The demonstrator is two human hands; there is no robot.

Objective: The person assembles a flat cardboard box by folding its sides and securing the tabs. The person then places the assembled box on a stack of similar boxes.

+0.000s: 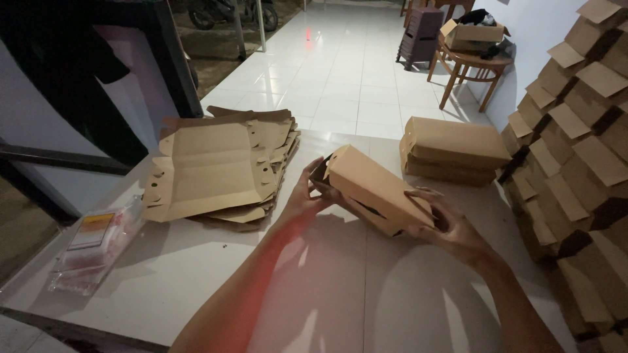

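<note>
Hands held folded brown cardboard box [373, 189] above white table [196, 274], tilted. Left hand [304, 199] gripped box's near-left end, fingers curled on flap. Right hand [448, 225] clasped lower right end. Stack of flat brown cardboard blanks [219, 167] lay left; finished closed boxes [451, 150] lay behind; clear plastic packet [95, 245] near table edge.

Single head-worn view, looked down and forward from above the white table [196, 274]. Both forearms entered from the bottom edge, so the camera sat close over the near table edge. It faced across the tabletop toward the tiled floor [353, 72] beyond. Stacked cardboard boxes [575, 150] filled the right edge. No second view shared the scene.
</note>
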